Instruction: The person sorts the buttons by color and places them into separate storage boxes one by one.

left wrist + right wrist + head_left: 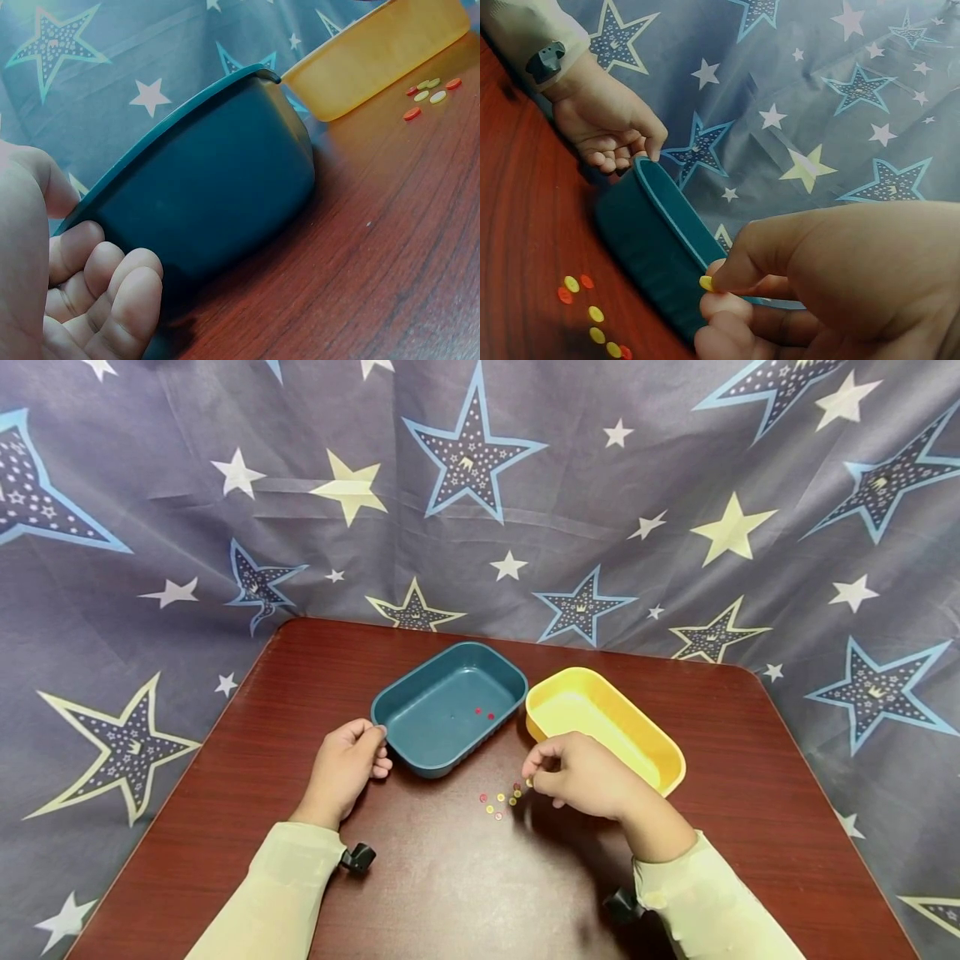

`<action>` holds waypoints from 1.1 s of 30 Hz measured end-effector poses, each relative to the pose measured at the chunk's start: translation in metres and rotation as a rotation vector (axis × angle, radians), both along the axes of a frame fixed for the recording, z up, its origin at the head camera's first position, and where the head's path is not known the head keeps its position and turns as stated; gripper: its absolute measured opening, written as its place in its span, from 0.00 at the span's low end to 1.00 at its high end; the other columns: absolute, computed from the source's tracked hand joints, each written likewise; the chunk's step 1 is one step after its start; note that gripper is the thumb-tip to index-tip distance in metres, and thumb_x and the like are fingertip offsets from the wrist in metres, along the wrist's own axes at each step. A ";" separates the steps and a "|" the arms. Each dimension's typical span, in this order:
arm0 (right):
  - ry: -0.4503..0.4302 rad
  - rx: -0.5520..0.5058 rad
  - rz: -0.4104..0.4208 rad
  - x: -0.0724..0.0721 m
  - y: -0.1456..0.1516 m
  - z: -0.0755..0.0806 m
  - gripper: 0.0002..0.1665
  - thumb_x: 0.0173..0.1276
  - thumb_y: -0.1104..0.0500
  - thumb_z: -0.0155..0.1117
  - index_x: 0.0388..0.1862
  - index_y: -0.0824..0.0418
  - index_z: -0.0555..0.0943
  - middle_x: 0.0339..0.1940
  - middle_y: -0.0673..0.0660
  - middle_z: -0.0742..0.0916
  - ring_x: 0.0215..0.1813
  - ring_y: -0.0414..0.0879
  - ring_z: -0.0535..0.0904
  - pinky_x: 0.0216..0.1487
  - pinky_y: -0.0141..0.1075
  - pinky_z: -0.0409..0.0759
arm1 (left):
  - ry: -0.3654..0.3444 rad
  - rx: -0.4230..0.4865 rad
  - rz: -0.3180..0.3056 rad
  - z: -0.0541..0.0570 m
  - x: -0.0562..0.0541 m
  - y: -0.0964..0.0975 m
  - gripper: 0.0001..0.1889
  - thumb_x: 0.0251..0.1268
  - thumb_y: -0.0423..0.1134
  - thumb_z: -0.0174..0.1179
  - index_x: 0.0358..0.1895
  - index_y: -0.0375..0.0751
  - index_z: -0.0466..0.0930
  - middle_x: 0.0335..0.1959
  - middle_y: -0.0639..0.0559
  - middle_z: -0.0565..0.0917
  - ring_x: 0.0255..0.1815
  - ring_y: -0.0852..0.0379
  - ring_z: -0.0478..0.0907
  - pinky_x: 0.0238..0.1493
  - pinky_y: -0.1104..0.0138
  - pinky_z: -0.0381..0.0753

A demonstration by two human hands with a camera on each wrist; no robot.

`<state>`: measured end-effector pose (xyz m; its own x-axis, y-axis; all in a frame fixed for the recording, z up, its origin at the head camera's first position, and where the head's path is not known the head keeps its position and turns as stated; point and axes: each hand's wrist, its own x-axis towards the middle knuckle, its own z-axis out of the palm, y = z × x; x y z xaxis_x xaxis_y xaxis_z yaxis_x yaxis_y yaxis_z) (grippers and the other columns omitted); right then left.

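Note:
My left hand (347,768) pinches the near-left rim of a teal tray (420,689) between thumb and fingers. Two small red buttons (491,716) lie inside this tray. Between the thumb and index finger of my right hand (588,777) is a small yellow button (706,283), held above the table in front of a yellow tray (667,747). Below that hand, several loose red and yellow buttons lie scattered on the table, among them a yellow button (490,809) and a red button (483,797). My right hand hides part of the yellow tray's near side.
Both trays stand close together on a dark red-brown wooden table (450,893). A grey curtain (570,460) with stars hangs behind and along the sides of the table. Each sleeve carries a black device (358,858) at the wrist.

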<state>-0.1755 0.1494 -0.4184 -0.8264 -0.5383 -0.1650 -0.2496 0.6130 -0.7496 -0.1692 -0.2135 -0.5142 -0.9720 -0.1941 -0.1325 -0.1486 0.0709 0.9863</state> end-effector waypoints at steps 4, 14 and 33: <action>-0.007 -0.013 -0.019 -0.002 0.003 0.002 0.08 0.75 0.64 0.67 0.40 0.54 0.90 0.33 0.49 0.88 0.29 0.46 0.85 0.35 0.39 0.92 | 0.003 0.008 0.001 -0.001 0.000 0.000 0.18 0.85 0.42 0.60 0.34 0.32 0.76 0.29 0.47 0.81 0.25 0.57 0.85 0.31 0.67 0.93; -0.009 -0.011 -0.059 -0.005 0.010 0.006 0.07 0.75 0.63 0.68 0.39 0.53 0.91 0.33 0.51 0.88 0.30 0.47 0.86 0.37 0.40 0.93 | 0.005 0.011 -0.003 -0.002 -0.001 -0.001 0.18 0.86 0.43 0.60 0.36 0.32 0.77 0.30 0.48 0.81 0.25 0.57 0.85 0.31 0.67 0.93; -0.015 -0.030 -0.089 -0.017 0.020 0.010 0.07 0.75 0.64 0.67 0.41 0.58 0.91 0.29 0.52 0.86 0.27 0.47 0.84 0.35 0.35 0.91 | 0.005 0.010 0.004 -0.002 -0.001 0.000 0.18 0.85 0.42 0.60 0.34 0.32 0.76 0.29 0.48 0.81 0.25 0.57 0.85 0.31 0.67 0.93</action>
